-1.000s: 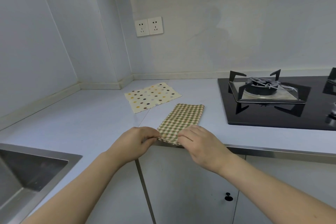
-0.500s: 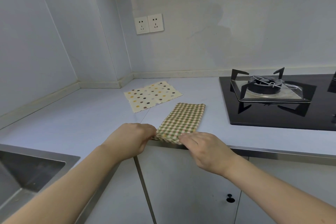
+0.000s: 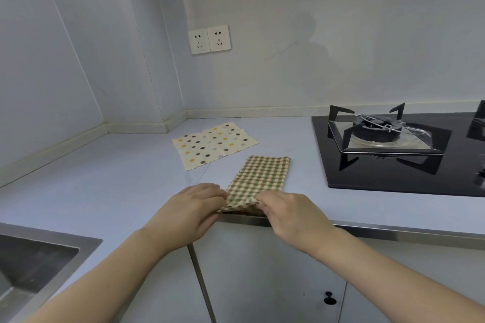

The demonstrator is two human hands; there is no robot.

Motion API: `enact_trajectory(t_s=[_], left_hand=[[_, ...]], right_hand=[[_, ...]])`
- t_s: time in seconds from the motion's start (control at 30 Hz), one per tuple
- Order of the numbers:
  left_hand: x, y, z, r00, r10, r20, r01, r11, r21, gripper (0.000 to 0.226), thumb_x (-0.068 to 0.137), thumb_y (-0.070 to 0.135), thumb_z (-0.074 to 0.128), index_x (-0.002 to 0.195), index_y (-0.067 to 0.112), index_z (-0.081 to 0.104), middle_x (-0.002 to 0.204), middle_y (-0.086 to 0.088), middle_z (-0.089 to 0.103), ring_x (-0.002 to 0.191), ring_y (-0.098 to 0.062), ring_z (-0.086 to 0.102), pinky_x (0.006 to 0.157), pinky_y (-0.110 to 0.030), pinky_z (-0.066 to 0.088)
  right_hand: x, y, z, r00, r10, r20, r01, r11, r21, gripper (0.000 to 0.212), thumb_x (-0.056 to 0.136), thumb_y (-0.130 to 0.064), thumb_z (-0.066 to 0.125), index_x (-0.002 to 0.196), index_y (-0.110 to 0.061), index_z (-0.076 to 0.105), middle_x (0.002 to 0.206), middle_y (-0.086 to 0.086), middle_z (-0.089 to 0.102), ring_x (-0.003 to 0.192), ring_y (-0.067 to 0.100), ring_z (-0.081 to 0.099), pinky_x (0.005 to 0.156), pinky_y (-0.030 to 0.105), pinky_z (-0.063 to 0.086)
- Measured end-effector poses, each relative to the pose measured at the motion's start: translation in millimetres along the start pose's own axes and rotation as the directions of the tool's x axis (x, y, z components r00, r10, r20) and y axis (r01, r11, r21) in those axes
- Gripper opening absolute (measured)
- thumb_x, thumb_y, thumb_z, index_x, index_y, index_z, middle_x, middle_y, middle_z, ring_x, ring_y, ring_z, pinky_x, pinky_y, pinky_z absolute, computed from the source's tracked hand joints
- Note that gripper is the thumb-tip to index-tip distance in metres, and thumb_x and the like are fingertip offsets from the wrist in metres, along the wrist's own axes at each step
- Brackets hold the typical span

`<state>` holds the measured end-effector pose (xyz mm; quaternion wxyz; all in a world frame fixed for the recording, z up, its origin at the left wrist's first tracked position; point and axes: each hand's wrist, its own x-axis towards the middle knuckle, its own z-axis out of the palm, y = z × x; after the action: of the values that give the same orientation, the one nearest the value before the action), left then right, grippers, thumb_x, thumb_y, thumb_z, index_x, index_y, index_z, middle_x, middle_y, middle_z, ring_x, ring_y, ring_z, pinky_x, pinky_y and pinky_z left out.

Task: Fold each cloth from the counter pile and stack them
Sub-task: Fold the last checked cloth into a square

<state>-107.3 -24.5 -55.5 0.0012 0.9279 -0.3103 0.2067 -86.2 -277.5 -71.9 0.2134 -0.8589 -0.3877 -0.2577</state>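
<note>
I'm looking down at the counter [image 3: 110, 173], and both hands are on the checked cloth [image 3: 258, 179]. My left hand [image 3: 193, 211] pinches the near left corner of it, fingers curled over the edge. My right hand [image 3: 291, 214] grips the near right corner the same way, and the fabric bunches up a little between the two. The cloth is a narrow folded strip, green and cream check, lying flat on the counter with its near end right at the front edge, above the cabinet door [image 3: 270, 273]. Its far end points toward the wall. Just beyond it, apart from it, the polka-dot cloth [image 3: 214, 144] lies spread flat. To the right sits the black gas hob [image 3: 393, 162], near the checked cloth but not touching. The sink [image 3: 34, 262] shows at lower left.
</note>
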Motion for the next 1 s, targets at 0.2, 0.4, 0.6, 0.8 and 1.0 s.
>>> enact_trajectory(t_s=[0.2,0.4,0.6,0.8,1.0], left_hand=[[57.4,-2.5,-12.5,0.817,-0.553,0.164,0.507,0.553,-0.661,0.025,0.094,0.024,0.061,0.072,0.012,0.056,0.062,0.010,0.053,0.055,-0.006,0.046,0.055,-0.020,0.036],[126.9,-16.2,19.6,0.687,-0.689,0.231,0.597,0.354,-0.720,0.027,0.094,0.026,0.058,0.075,0.013,0.044,0.070,-0.004,0.039,0.064,-0.017,0.037,0.057,-0.028,0.028],[164.7,-29.9,67.0,0.647,-0.730,0.222,0.738,0.526,-0.422,0.026,0.095,0.036,0.052,0.081,0.014,0.051,0.070,0.001,0.053,0.065,-0.020,0.049,0.060,-0.031,0.038],[176.2,-39.8,79.0,0.697,-0.689,0.201,0.717,0.674,-0.177,0.029,0.096,0.044,0.048,0.080,0.020,0.050,0.072,0.003,0.054,0.067,-0.017,0.050,0.059,-0.031,0.037],[181.7,-32.1,66.4,0.672,-0.703,0.235,0.736,0.669,-0.103,0.021,0.095,0.043,0.048,0.090,0.023,0.048,0.086,0.004,0.058,0.082,-0.019,0.055,0.064,-0.032,0.039]], right_hand=[[33.6,22.6,-21.2,0.939,0.343,-0.003,-0.323,0.887,0.331,0.025,0.098,-0.029,0.048,0.081,-0.015,0.060,0.054,-0.010,0.046,0.051,0.004,0.045,0.049,0.019,0.031],[72.0,79.4,-5.0,0.835,0.548,0.043,-0.541,0.804,0.246,0.025,0.097,-0.030,0.047,0.085,-0.017,0.062,0.066,-0.008,0.057,0.063,0.011,0.051,0.056,0.025,0.038],[80.8,129.9,22.9,0.829,0.550,0.107,-0.540,0.835,-0.108,0.026,0.096,-0.034,0.042,0.088,-0.021,0.062,0.092,-0.006,0.061,0.092,0.020,0.055,0.081,0.037,0.044],[88.0,145.9,29.7,0.791,0.589,0.165,-0.564,0.807,-0.176,0.028,0.096,-0.039,0.037,0.096,-0.026,0.061,0.104,-0.004,0.055,0.104,0.024,0.046,0.086,0.037,0.030],[85.1,143.5,27.9,0.793,0.581,0.183,-0.560,0.814,-0.157,0.023,0.095,-0.041,0.039,0.106,-0.027,0.054,0.110,-0.004,0.050,0.109,0.022,0.043,0.093,0.039,0.029]])
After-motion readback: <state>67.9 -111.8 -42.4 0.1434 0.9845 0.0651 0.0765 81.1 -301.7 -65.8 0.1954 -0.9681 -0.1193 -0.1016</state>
